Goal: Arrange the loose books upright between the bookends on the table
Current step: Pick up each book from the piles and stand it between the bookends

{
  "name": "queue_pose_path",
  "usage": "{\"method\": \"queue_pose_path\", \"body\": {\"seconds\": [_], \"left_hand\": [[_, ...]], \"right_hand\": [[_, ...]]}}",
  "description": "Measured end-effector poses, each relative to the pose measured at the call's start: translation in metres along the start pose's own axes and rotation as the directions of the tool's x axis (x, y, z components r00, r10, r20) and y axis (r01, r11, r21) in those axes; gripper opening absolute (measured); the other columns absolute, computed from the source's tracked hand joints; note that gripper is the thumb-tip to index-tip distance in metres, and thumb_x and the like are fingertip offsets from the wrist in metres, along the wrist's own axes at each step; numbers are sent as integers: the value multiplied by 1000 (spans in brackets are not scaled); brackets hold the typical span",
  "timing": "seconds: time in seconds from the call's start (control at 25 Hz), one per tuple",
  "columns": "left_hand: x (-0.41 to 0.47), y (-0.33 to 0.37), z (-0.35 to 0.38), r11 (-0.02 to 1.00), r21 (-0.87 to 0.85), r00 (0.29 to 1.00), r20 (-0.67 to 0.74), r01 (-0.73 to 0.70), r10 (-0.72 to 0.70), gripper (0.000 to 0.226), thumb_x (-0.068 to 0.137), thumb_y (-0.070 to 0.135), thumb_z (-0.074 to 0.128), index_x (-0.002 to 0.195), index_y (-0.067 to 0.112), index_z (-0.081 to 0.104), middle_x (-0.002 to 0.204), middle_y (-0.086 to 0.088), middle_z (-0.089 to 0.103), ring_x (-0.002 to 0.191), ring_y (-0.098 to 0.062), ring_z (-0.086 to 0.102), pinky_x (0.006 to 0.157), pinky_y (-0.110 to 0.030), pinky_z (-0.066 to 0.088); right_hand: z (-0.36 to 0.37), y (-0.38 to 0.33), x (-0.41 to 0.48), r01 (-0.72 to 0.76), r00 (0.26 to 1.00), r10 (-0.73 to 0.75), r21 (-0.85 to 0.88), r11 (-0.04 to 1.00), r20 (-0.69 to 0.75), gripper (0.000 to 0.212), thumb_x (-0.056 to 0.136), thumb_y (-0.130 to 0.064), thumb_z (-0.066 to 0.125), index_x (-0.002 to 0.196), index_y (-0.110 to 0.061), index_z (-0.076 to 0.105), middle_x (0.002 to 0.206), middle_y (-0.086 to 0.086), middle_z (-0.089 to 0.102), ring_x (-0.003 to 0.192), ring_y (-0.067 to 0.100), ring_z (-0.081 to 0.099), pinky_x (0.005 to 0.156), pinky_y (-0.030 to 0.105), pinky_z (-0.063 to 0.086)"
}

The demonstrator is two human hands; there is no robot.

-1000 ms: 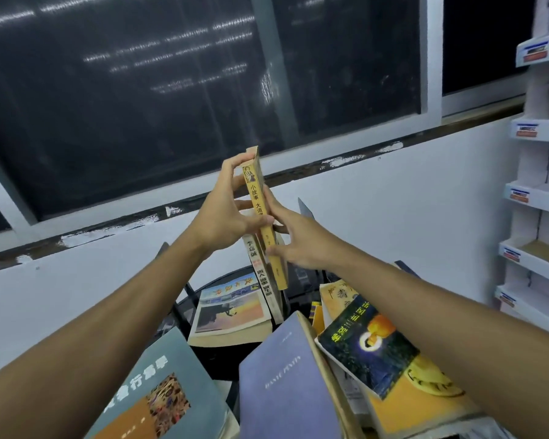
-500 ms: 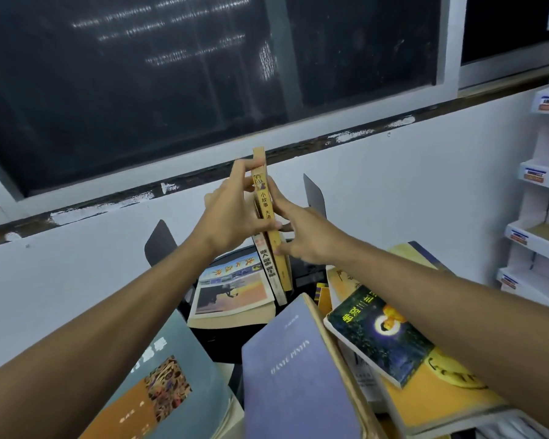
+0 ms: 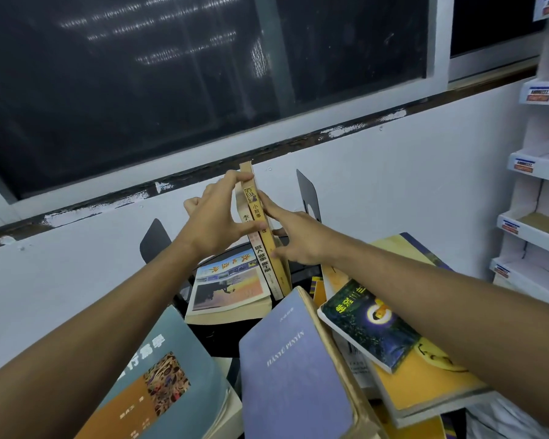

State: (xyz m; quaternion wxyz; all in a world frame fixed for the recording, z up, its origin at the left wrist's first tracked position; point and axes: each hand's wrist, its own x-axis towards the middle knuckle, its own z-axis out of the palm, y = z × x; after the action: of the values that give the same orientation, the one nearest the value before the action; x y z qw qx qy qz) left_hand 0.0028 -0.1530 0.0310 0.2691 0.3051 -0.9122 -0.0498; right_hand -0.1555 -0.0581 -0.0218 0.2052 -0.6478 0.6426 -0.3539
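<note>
Two thin books stand upright in the middle of the table: a yellow-spined book [image 3: 268, 239] and a pale-spined one [image 3: 265, 267] against its left side. My left hand [image 3: 216, 220] pinches the top of the pair from the left. My right hand [image 3: 295, 236] presses flat against the yellow book's right side. A dark bookend [image 3: 308, 194] rises behind my right hand, another dark bookend [image 3: 155, 239] stands at the left. A book with a landscape cover [image 3: 229, 286] lies flat between them.
Loose books crowd the near table: a teal and orange one [image 3: 159, 375] at the left, a purple pinyin book [image 3: 292, 369] in the centre, a dark green one [image 3: 371, 324] on yellow books at the right. A white shelf unit [image 3: 536, 185] stands at the right, the wall behind.
The two upright books have come down from a lifted tilt and now stand nearly straight on the table, both hands moving down with them. The camera has tilted lower.
</note>
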Motion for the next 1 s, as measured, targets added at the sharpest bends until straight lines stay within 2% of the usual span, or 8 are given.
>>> {"method": "queue_pose_path", "body": {"seconds": [0.12, 0.2, 0.36, 0.44, 0.64, 0.88, 1.0], "left_hand": [[5, 3, -6, 1000, 1, 1000, -10, -22, 22, 90, 73, 46, 86, 146, 42, 34, 157, 9, 41, 145, -21, 36, 107, -50, 27], [6, 3, -8, 999, 19, 999, 13, -30, 30, 94, 74, 46, 85, 150, 44, 31, 160, 8, 37, 147, -23, 34, 113, -59, 28], [5, 0, -4, 998, 53, 999, 33, -36, 34, 92, 78, 45, 82, 154, 41, 30, 163, 9, 34, 149, -23, 31, 115, -56, 20], [4, 0, -3, 998, 46, 999, 21, -31, 30, 92, 79, 43, 82, 155, 40, 30, 164, 8, 32, 150, -23, 30, 114, -54, 18], [-2, 0, -4, 999, 5, 999, 31, -44, 43, 97, 79, 45, 82, 157, 40, 24, 164, 11, 31, 150, -19, 28, 109, -48, 19], [-21, -1, -21, 997, -77, 999, 16, -31, 32, 101, 74, 52, 81, 156, 40, 24, 164, 8, 30, 150, -21, 30, 116, -64, 29], [-38, -5, -35, 997, -80, 1000, 5, -25, 25, 99, 73, 54, 80, 155, 38, 28, 164, 9, 31, 148, -19, 32, 118, -57, 33]], "right_hand": [[-4, -3, -1, -61, 998, 61, -86, 994, 0, 113, 92, -8, 74, 162, -33, -11, 157, 9, 46, 135, 28, 56, 100, 38, 52], [-4, -3, 4, -108, 994, 110, -132, 985, 14, 114, 89, -10, 79, 163, -28, -7, 154, 12, 48, 133, 29, 57, 101, 40, 52], [-1, -2, 13, -117, 992, 124, -163, 980, 31, 93, 87, -7, 79, 159, -27, 24, 143, 10, 59, 125, 30, 63, 100, 43, 56], [1, -1, 14, -97, 994, 104, -150, 984, 38, 86, 88, -4, 77, 156, -29, 30, 139, 8, 62, 121, 28, 65, 98, 43, 57], [1, -2, 9, -78, 995, 87, -159, 984, 45, 84, 88, -8, 78, 154, -29, 30, 135, 7, 63, 119, 26, 67, 97, 40, 57], [-7, -19, -8, -91, 996, 90, -207, 974, -13, 96, 87, -19, 82, 160, -22, 20, 150, 8, 51, 128, 25, 60, 92, 33, 54], [-8, -33, -19, -132, 989, 112, -235, 963, -97, 107, 83, -28, 85, 163, -21, 13, 158, 7, 38, 140, 25, 47, 103, 40, 51]]}}
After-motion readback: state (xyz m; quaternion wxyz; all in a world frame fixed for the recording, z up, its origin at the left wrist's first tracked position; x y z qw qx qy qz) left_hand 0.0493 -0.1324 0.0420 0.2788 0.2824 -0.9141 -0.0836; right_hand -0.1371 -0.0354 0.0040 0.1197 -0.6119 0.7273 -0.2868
